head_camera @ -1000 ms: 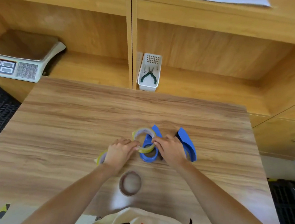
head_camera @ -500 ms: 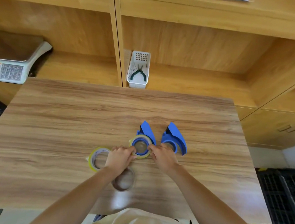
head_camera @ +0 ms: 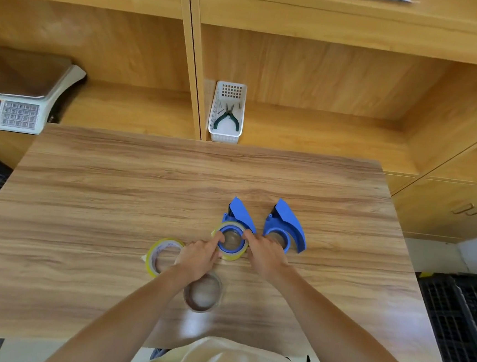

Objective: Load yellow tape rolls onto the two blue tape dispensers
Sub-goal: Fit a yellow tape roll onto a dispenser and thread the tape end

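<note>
hands (head_camera: 232, 256) pressing yellow roll (head_camera: 233, 256) onto left dispenser (head_camera: 241, 214) – mid-table

2 dispensers (head_camera: 285, 228) side by side on table (head_camera: 114, 199); spare roll (head_camera: 163, 256) left; basket (head_camera: 227, 113) behind.

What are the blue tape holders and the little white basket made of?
The two blue dispensers look like hard moulded plastic: smooth, evenly coloured curved shells with a dull sheen. The white basket on the shelf also looks plastic, with a moulded grid of holes in its wall. Neither can be confirmed by sight alone.
</note>
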### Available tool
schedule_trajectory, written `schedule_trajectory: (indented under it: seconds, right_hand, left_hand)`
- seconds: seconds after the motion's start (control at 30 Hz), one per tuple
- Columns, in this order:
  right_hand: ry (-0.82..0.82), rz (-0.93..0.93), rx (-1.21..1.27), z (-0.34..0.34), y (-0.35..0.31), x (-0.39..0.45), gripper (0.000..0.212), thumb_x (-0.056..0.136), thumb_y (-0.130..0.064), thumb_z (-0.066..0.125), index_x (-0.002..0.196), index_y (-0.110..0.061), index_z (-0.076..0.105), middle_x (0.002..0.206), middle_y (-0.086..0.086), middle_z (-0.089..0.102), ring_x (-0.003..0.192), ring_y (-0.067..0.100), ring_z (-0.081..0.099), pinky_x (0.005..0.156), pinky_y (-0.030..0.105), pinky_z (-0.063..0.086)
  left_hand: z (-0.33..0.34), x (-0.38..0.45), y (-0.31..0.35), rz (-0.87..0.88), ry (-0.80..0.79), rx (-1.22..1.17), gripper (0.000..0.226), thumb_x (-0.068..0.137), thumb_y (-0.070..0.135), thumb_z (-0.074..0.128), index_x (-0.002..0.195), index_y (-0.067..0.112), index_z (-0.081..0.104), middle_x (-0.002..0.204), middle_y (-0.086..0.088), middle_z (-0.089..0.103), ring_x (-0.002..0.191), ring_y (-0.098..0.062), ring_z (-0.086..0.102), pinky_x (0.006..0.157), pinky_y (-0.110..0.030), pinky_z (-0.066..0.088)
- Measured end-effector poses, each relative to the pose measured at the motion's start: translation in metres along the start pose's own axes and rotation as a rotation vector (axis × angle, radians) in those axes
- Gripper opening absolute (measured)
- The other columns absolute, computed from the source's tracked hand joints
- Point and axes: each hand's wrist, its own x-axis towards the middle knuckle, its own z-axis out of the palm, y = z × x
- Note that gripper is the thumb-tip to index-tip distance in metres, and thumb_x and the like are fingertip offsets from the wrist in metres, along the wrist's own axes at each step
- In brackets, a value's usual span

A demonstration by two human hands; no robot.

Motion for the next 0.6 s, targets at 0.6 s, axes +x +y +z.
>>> schedule_trajectory:
  seconds: [0.6]
  right_hand:
    - [0.112,0.11,0.286,-0.002,-0.014,0.001,0.059,0.092,0.0,0.043,0.143,-0.026,0.031,0.136,0.003,0.049,0.086,0.031,0.061,0.073,0.042,0.047]
  left_hand:
    - [-0.006,0.013,-0.01,0.004,-0.039,0.013,0.037,0.097,0.032,0.054,0.134,0.029,0.048,0.113,-0.008,0.071,0.106,-0.031,0.064,0.088,-0.041,0.05]
